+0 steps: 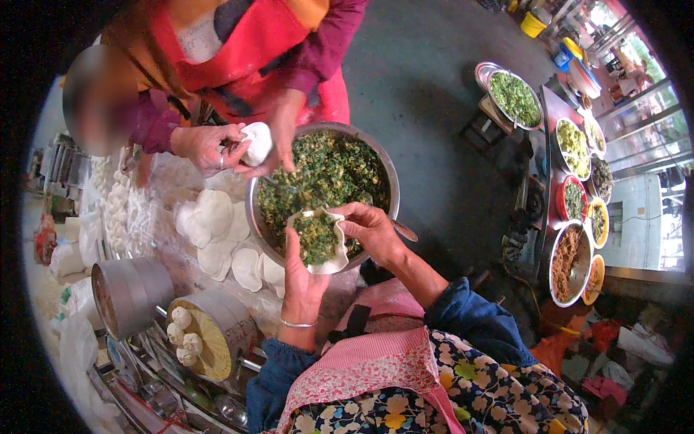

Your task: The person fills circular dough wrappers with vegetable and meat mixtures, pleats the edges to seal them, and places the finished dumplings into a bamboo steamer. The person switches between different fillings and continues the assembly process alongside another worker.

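Note:
A round dough wrapper [334, 265] heaped with chopped green filling [315, 239] rests in my left hand [303, 286], whose palm and thumb cup it from below and the left. With thumb and fingers, my right hand [372, 230] pinches the wrapper's upper right edge. The wrapper's rim stands up in folds and its top is still open. Just beyond is a large metal bowl [395, 184] of green and yellow filling. A spoon [405, 230] lies over its near right rim, partly behind my right hand. Flat dough wrappers [215, 217] lie overlapping on the floury table to the left.
Across the bowl, a co-worker's hands [217, 148] hold a white bun [256, 143]. A steamer [217, 318] with several shaped buns [185, 336] stands at lower left beside a metal pot [130, 293]. Bowls of fillings [571, 264] line a table at right; another bowl [515, 100] sits on a stool.

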Demonstrator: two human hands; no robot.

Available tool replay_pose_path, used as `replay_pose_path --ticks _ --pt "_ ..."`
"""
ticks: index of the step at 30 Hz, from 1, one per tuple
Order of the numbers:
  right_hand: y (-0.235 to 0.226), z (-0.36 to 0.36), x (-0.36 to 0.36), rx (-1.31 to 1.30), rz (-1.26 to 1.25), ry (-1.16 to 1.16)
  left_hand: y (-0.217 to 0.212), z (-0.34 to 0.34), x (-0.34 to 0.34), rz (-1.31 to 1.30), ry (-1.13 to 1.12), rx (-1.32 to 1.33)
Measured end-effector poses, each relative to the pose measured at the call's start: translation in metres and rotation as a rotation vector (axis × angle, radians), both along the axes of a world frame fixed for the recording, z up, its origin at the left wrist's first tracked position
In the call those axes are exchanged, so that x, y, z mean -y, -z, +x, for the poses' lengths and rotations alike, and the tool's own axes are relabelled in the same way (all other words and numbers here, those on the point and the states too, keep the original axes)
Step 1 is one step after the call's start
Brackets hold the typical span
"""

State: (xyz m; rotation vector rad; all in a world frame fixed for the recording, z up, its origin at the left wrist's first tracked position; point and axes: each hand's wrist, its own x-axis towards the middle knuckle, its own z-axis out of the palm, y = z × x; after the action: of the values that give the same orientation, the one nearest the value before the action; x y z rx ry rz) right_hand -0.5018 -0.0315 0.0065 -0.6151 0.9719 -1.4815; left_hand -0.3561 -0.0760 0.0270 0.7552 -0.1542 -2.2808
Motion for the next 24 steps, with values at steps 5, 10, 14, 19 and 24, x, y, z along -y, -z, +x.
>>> replay_pose_path --ticks 5,10,14,19,24 --pt "0.002 0.002 0.005 0.262 0.119 0.04 0.008 0.001 0.002 -0.135 0.129 0.042" --pt "-0.01 -0.006 0.011 0.291 0.183 -0.127 0.008 0.006 0.006 -0.196 0.173 0.073" --pt "-0.008 -0.003 0.012 0.027 0.158 -0.114 0.022 0.012 0.005 -0.159 0.034 0.213" --pt "-0.016 0.002 0.015 0.057 0.195 -0.065 0.001 0.012 0.002 -0.291 0.104 0.258" --pt "-0.02 -0.002 0.016 -0.189 0.127 -0.171 0.004 0.015 0.001 -0.351 0.143 0.357"
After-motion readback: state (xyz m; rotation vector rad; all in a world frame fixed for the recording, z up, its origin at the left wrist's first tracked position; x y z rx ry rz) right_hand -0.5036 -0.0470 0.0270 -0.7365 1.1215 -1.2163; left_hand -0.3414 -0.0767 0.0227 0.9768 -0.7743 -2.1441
